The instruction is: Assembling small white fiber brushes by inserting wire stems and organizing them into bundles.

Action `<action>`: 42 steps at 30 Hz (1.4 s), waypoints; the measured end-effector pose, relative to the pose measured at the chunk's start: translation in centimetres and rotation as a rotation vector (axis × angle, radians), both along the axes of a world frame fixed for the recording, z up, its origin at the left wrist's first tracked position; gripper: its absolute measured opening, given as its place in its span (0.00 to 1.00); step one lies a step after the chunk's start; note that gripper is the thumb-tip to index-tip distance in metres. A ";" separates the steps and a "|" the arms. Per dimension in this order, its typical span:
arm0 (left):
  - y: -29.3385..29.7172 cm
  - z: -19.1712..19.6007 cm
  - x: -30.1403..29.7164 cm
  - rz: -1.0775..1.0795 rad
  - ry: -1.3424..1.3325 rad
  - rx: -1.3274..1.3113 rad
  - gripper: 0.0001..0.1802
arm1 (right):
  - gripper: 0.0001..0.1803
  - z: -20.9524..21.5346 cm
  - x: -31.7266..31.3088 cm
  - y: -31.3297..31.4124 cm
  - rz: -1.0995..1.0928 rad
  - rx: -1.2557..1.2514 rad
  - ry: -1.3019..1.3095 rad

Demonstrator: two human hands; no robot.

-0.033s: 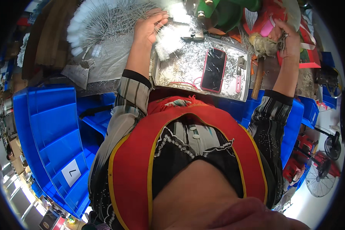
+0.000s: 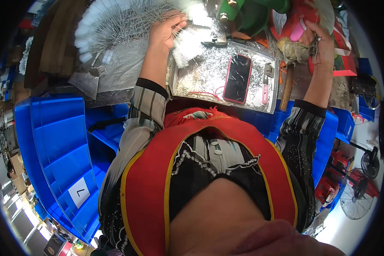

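My left hand reaches to the far left of the bench and grips a small bunch of white bristle brushes with wire stems. Just left of it, a large fan of the same wire-stemmed brushes lies spread out. My right hand is raised at the far right, its fingers closed on a small metal piece next to a pink roll. Between my arms sits a shallow metal tray strewn with wire clippings. A phone in a red case lies in it.
A wooden-handled hammer lies right of the tray. A green machine stands at the back. Stacked blue bins fill the left side, more blue bins are on the right, and a floor fan stands at lower right.
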State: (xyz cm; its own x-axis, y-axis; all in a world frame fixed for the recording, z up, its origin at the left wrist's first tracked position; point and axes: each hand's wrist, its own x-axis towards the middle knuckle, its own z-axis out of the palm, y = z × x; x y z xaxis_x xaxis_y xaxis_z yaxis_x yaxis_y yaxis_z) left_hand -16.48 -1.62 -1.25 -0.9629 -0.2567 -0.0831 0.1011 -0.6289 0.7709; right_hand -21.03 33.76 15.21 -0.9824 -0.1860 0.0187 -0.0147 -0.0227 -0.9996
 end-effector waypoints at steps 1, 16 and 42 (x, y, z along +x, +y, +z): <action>0.1 0.0 -0.1 -0.001 0.003 -0.001 0.12 | 0.16 -0.1 0.3 -0.1 -0.001 -0.001 0.003; 0.3 0.0 0.8 0.136 -0.069 -0.042 0.11 | 0.14 -2.0 2.4 -2.3 -0.217 -0.059 0.115; 1.3 0.7 0.9 0.266 -0.150 -0.310 0.08 | 0.10 -3.6 1.5 -0.9 -0.148 -0.129 0.099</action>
State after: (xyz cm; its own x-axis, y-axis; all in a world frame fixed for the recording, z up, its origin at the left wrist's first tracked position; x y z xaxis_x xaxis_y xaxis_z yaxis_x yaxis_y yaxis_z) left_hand -15.54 -0.35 -0.59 -0.8430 -0.5290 -0.0975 0.1005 -0.3329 0.9376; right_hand -19.53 32.83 11.61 -0.9910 -0.0298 0.1308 -0.1254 -0.1408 -0.9821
